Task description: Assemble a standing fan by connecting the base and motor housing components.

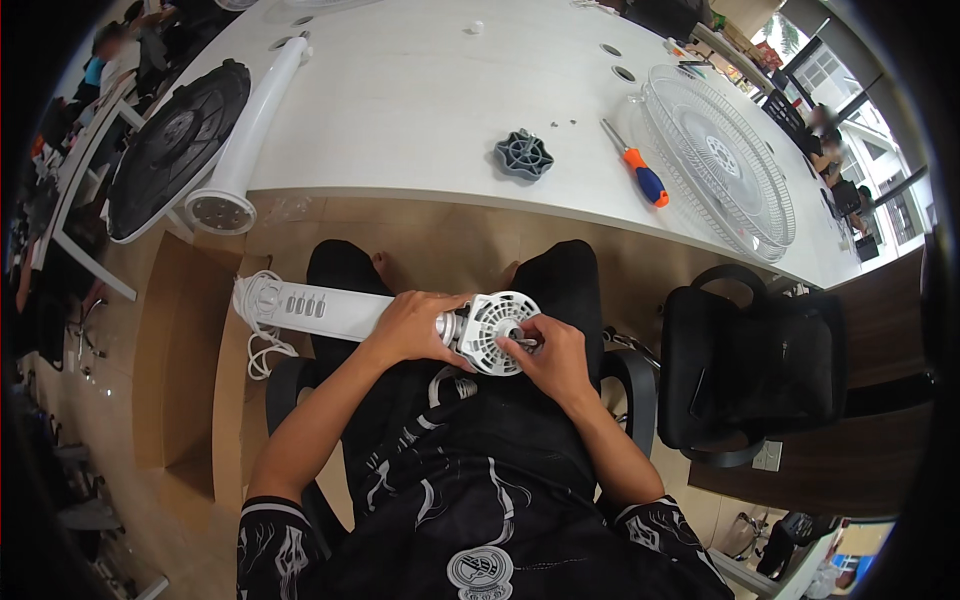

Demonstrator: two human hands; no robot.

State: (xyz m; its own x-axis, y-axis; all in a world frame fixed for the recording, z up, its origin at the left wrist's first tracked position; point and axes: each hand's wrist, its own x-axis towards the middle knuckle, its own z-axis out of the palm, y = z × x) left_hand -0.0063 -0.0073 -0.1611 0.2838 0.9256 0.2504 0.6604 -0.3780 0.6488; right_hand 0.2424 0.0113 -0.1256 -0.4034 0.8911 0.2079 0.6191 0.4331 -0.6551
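Observation:
Across my lap lies a white electric fan body [345, 313], its flat control column with several buttons pointing left. At its right end sits the round, slotted motor housing [489, 322]. My left hand [412, 328] is closed around the neck, just behind that housing. With thumb and fingers pinched, my right hand [556, 360] grips the small shaft at the housing's centre; the fingertips partly cover it. A white power cord [262, 345] hangs in loops from the column's far left end.
On the white table [400, 110] ahead are a dark grey star-shaped knob [524, 155], an orange-and-blue screwdriver [643, 176], clear fan grilles [722, 155], a white pole [258, 125] and a black round base [180, 135]. A cardboard box [180, 370] stands left, a black chair [755, 365] right.

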